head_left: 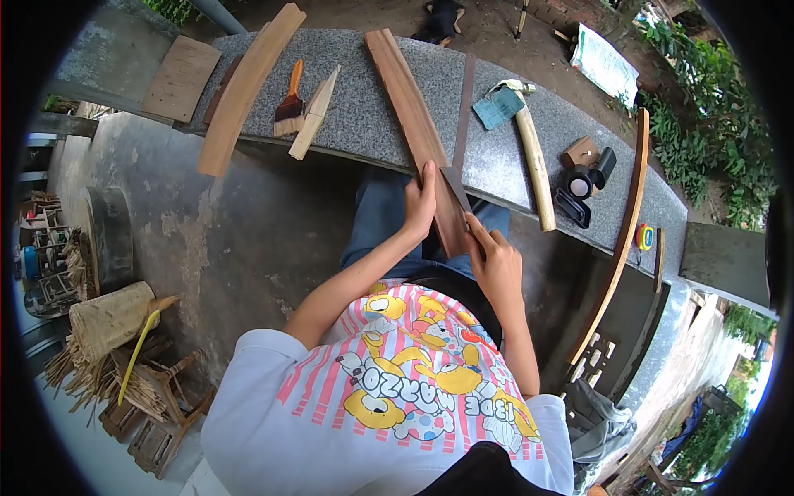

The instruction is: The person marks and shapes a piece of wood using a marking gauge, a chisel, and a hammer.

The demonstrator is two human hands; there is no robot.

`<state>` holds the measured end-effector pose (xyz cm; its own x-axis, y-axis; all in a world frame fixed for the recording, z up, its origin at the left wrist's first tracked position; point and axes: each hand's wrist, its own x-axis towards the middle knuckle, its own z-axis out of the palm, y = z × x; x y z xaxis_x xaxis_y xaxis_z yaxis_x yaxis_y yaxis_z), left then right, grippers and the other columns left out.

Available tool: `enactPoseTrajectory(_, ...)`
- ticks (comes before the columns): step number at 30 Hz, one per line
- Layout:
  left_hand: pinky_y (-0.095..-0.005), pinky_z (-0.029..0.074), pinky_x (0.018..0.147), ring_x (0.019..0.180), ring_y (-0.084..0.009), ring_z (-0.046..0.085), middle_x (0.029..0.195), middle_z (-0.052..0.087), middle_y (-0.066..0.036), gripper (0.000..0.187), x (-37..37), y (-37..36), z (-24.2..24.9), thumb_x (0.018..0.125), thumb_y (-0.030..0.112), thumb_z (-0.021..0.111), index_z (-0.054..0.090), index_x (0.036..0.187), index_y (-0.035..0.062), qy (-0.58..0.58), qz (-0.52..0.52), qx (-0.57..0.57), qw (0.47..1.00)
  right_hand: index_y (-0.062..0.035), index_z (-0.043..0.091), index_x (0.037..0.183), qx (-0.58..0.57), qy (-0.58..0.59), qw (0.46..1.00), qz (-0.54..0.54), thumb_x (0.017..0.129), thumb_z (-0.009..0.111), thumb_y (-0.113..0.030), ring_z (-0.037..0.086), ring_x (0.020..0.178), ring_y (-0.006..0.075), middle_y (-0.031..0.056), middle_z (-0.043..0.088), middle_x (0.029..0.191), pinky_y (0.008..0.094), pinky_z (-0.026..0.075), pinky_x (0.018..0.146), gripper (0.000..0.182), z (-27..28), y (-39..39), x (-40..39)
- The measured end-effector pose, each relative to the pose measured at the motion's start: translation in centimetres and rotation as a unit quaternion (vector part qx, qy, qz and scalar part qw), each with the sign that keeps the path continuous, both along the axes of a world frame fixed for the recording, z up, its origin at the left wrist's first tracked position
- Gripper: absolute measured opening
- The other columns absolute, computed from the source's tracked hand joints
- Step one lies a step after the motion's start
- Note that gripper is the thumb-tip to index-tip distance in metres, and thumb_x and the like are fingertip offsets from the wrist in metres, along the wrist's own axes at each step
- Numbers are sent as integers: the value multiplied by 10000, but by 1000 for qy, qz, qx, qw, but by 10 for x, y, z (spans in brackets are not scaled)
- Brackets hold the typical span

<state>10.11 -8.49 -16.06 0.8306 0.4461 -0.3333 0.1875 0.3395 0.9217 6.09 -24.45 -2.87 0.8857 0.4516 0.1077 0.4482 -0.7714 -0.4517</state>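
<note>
A long wooden board lies across the edge of the granite table, its near end reaching down towards my lap. My left hand grips this board near the table's edge, thumb on its top face and the other fingers hidden beneath. In my right hand is a flat dark metal file, its handle mostly covered by my fingers. The file's blade slants along the right edge of the board, with its far end close to my left thumb.
On the granite table lie a curved plank, a paintbrush, a pale wooden wedge, a hammer, a black-cased tool and a tape measure. A long curved strip overhangs the right side. Bundled sticks stand lower left.
</note>
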Motion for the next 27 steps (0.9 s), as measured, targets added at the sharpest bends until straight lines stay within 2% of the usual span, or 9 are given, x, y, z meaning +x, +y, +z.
enactPoseTrajectory(3, -266, 455, 767, 875, -95, 541, 929, 637, -69, 585, -1, -6, 14, 1019, 471, 491, 616, 1073, -97, -30, 46, -20, 998, -166, 658, 1255, -7, -2, 1000, -2, 919, 639, -183, 599, 532, 284, 109, 587, 682, 378, 472, 524, 337, -2, -3, -3)
enactPoseTrajectory(12, -275, 455, 779, 878, -109, 543, 933, 641, -89, 598, -4, -2, 28, 1026, 478, 465, 613, 1069, -100, 5, 34, -14, 999, -162, 653, 1260, -7, -35, 999, 12, 914, 647, -191, 564, 509, 276, 92, 585, 680, 367, 457, 520, 347, -10, 2, 10)
enactPoseTrajectory(19, -278, 460, 775, 871, -116, 553, 934, 646, -98, 613, -3, -3, 18, 1024, 487, 461, 610, 1092, -103, 1, 43, 6, 999, -167, 650, 1263, -22, -41, 999, 17, 911, 647, -191, 562, 510, 258, 82, 584, 679, 353, 458, 521, 353, -7, 3, 7)
enactPoseTrajectory(21, -279, 462, 769, 867, -113, 553, 929, 648, -96, 618, -2, 1, 12, 1022, 490, 466, 609, 1098, -106, -32, 9, -81, 996, -168, 650, 1262, -25, -47, 998, 16, 910, 648, -189, 564, 510, 258, 83, 583, 680, 354, 460, 521, 353, -8, 9, 10)
enactPoseTrajectory(22, -279, 462, 769, 867, -113, 553, 929, 648, -96, 618, -3, -1, 11, 1022, 490, 466, 609, 1098, -106, -31, 8, -80, 996, -170, 651, 1262, -25, -55, 998, 14, 909, 649, -187, 566, 509, 257, 83, 583, 682, 355, 462, 521, 354, -9, 12, 11)
enactPoseTrajectory(24, -279, 464, 767, 866, -116, 558, 925, 651, -100, 620, -4, -2, 24, 1022, 491, 464, 608, 1102, -106, -13, 42, -1, 999, -172, 650, 1264, -15, -42, 999, 10, 908, 650, -185, 569, 510, 263, 84, 581, 682, 358, 465, 523, 357, -8, 4, 4)
enactPoseTrajectory(27, -282, 466, 765, 867, -122, 567, 918, 654, -105, 617, -3, 0, 25, 1021, 490, 464, 614, 1100, -103, -1, 31, 18, 999, -174, 652, 1263, -8, -31, 999, 9, 905, 651, -182, 574, 511, 270, 85, 582, 687, 366, 470, 525, 358, -9, 4, 5)
